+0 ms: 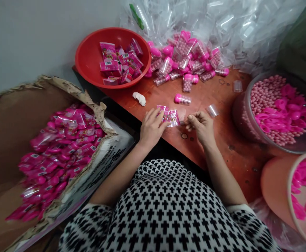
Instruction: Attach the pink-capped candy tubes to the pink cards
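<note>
My left hand (152, 127) lies with its fingers stretched out over a pink printed plastic packet (173, 117) on the table. Just to the packet's right, my right hand (201, 126) is closed in a pinch, thumb against forefinger; anything held between them is too small to make out. A short clear plastic tube (212, 110) rests on the tabletop beyond that hand. Further back lies a small clear tube of pink beads with a bright pink cap (183, 99). Left of it is a crumpled white scrap (139, 98).
A red bowl (83, 66) holds printed packets at the back left. Capped bead tubes (186, 56) are heaped before many clear tubes (228, 24). On the right stand a tub of beads and pink parts (240, 108) and a peach bucket (276, 185). A torn carton (108, 143) of filled packets sits left.
</note>
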